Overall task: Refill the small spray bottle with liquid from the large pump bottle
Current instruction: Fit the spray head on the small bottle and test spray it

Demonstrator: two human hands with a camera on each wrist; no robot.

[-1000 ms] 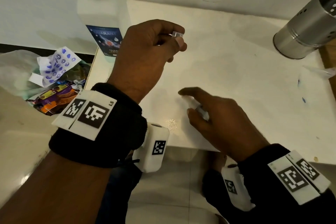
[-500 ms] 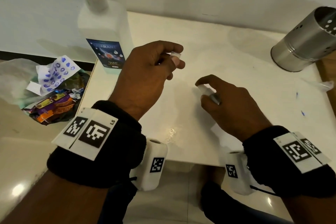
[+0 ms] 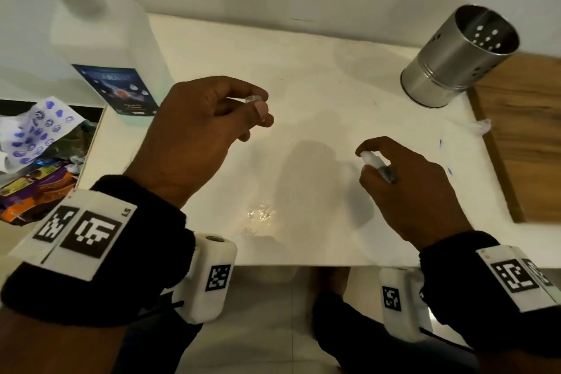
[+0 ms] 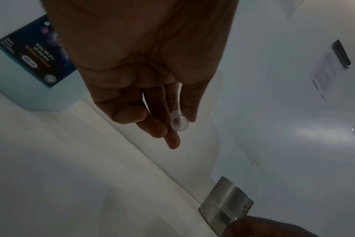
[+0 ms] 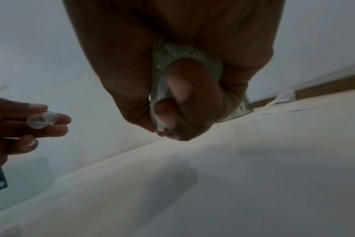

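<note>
Right hand (image 3: 419, 188) gripping the small spray bottle (image 3: 378, 165) above the table (image 3: 318, 94), left hand (image 3: 194, 136) pinching its clear cap (image 3: 253, 99) nearby, large pump bottle (image 3: 103, 48) standing behind the left hand.

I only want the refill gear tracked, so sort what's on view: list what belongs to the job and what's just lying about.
Belongs to the job:
- small spray bottle, gripped in the right hand
- clear cap, pinched by the left hand
- large pump bottle, standing at the table's far left

Just lying about:
- perforated steel holder
- pile of wrappers off the table's left edge
- wooden board
</note>
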